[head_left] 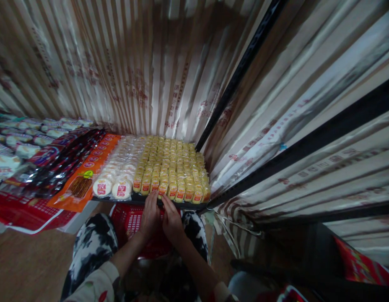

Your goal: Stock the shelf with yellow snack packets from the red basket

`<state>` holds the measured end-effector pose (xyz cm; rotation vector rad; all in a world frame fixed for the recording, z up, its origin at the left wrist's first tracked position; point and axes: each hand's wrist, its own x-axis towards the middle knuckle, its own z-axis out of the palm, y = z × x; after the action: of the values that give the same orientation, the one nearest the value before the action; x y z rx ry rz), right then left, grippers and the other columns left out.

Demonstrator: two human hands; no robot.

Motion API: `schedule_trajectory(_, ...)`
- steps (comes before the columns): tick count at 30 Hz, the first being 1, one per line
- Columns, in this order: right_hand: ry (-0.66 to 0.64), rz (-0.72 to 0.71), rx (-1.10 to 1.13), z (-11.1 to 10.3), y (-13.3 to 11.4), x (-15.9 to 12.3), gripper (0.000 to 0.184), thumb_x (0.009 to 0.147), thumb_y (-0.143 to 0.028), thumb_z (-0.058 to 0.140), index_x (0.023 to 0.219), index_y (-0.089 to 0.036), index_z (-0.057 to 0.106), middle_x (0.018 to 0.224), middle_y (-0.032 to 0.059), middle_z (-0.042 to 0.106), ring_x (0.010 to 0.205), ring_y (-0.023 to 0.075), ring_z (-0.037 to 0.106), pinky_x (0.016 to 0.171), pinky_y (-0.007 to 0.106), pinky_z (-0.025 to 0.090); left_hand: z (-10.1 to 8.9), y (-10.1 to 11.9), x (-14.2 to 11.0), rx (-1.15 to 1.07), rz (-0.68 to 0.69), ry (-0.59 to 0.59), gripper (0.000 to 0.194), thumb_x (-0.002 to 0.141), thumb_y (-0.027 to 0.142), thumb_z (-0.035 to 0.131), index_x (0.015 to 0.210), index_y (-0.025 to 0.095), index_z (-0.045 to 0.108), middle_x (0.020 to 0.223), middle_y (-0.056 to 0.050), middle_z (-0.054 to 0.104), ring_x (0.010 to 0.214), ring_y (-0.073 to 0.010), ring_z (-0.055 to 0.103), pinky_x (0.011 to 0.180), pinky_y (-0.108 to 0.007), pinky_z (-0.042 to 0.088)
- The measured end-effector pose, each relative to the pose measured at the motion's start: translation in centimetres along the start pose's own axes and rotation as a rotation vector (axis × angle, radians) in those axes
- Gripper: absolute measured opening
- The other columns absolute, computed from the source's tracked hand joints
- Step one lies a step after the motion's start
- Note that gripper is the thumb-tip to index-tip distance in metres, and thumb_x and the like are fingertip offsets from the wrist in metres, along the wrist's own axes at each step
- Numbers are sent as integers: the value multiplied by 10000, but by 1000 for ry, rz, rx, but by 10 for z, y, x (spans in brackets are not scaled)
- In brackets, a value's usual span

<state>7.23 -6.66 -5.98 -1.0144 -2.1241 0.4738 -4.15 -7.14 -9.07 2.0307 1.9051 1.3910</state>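
My left hand (150, 216) and my right hand (173, 221) are close together at the front edge of a black shelf (194, 205). Their fingertips press on a small yellow wrapped cake (163, 188) in the front row, the fingers bent and drawn together. Around it several tight rows of the same wrapped cakes (178, 163) run back to the curtain. To their left lie rows of round white wrapped cakes (122, 188) with red labels. My fingers partly cover the lower front of the row.
A red plastic basket (134, 220) is below the shelf between my knees. Farther left are an orange snack packet (76, 188), dark red packets (68, 159) and white packets (24, 138). A striped curtain (156, 67) hangs behind, and black metal posts (238, 67) rise at the right.
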Motion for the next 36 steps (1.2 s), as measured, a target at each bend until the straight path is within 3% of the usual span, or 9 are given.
schedule_trajectory(13,84,-25,-34,10,5,7,552,838,-66,305,1381,-168,276,1364,97,406,1267,174,357,1020,378,378,2,-6,15,-70,-141,10,450,852,92,248,1288,127,352,1295,-152,463,1246,-207,383,1011,-474,368)
schedule_trajectory(20,102,-24,-44,10,7,13,555,826,-53,323,1363,-192,319,1331,87,452,1243,171,395,1006,375,400,-6,-7,19,-84,-101,-106,434,884,167,258,1312,127,310,1326,-168,427,1273,-216,341,1009,-484,360)
schedule_trajectory(32,90,3,-71,9,7,13,489,854,-104,340,1338,-167,370,1309,105,475,1230,176,415,998,376,408,-8,-6,19,-34,-78,-103,424,877,186,266,1283,95,349,1308,-172,450,1254,-214,368,992,-469,376)
schedule_trajectory(36,83,1,-60,9,6,13,484,864,-121,325,1343,-177,361,1319,92,466,1230,177,414,1002,377,402,-14,-5,15,-35,-63,-130,423,879,190,269,1286,133,370,1318,-145,454,1254,-205,373,1010,-464,361)
